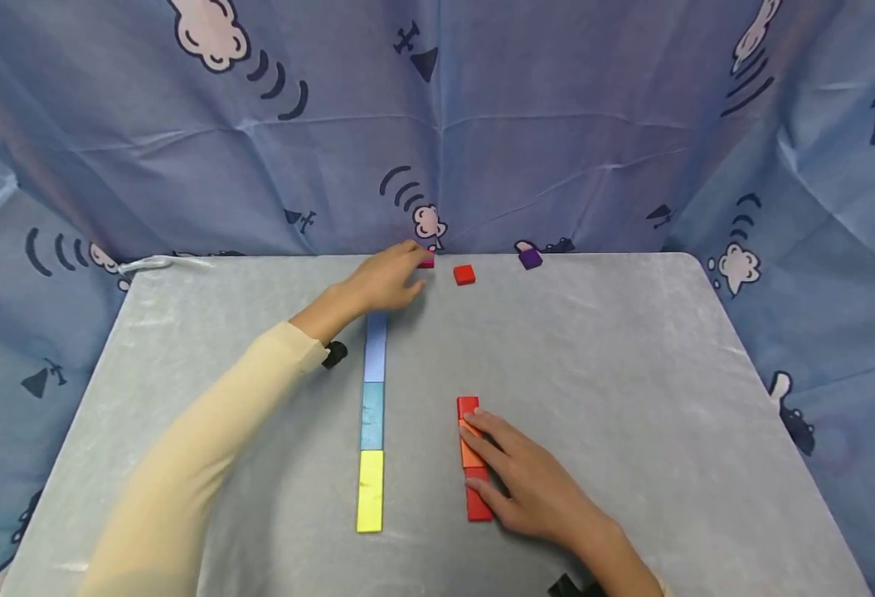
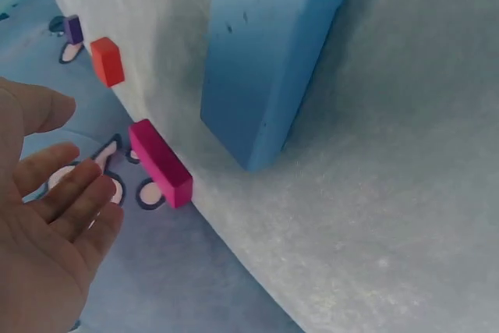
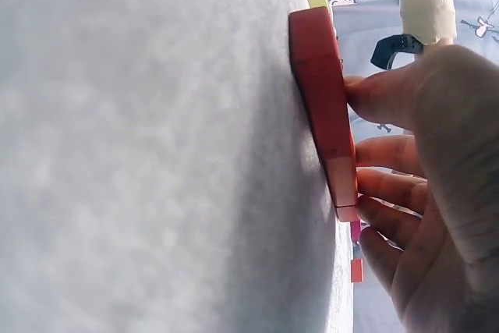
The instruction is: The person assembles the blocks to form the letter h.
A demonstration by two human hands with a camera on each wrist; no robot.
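Note:
At the far table edge my left hand [image 1: 386, 280] reaches past the end of a blue row, its fingers loosely spread. Beside those fingers lies a magenta block [image 2: 162, 165]; the left wrist view shows a gap between them. My right hand [image 1: 537, 483] rests on a short column of blocks: a red block [image 1: 468, 405] at the far end, an orange block [image 1: 471, 448] in the middle and another red block [image 1: 478, 499] nearest me. In the right wrist view its thumb [image 3: 382, 95] touches the red block's upper face, with the other fingers lying farther along the column.
Left of the short column runs a straight row with a yellow block [image 1: 370, 491], a teal block [image 1: 372, 416] and a light blue block [image 1: 375, 348]. A small red-orange block [image 1: 464, 274] and a purple block [image 1: 530, 259] lie near the far edge, before a patterned curtain [image 1: 556, 141].

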